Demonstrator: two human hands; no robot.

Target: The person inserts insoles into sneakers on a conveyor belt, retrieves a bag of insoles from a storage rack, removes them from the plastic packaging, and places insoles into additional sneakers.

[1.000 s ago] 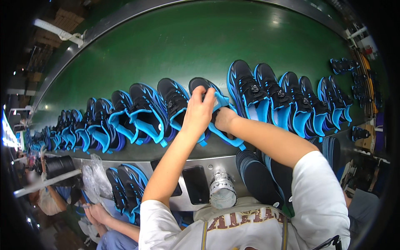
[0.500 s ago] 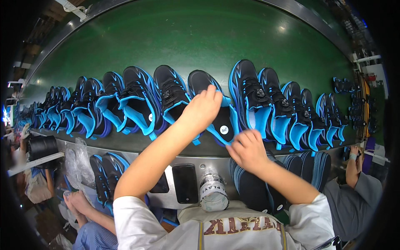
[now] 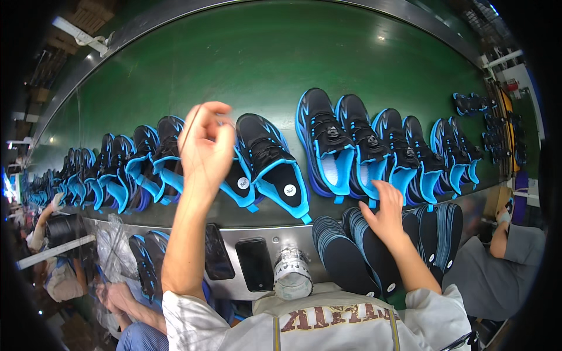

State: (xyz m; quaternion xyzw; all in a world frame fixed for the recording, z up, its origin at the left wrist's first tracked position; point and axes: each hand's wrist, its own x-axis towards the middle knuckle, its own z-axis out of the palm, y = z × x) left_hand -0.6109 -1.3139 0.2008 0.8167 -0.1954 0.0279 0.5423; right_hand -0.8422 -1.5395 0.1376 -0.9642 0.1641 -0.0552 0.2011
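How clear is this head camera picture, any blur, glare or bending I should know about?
Head view: strong fisheye, so the green conveyor belt bows and the corners go black; the raised left hand is motion-blurred; the right hand on the insoles is sharp; slight glare on the belt's metal edge.

- The left hand [image 3: 206, 143], pressed onto a black-and-blue shoe [image 3: 270, 164] on the green belt [image 3: 263, 64] a second ago, has lifted clear of it; its fingers are curled loosely and appear to pinch a thin thread.
- The right hand [image 3: 386, 212] has left that same shoe, drawn back over the belt's near edge half a second ago, and now rests spread on the stack of dark insoles [image 3: 374, 245] standing below the belt.
- With both hands away, the shoe's blue lining and round white sticker are uncovered.
- The row of shoes sits further left in view than before.
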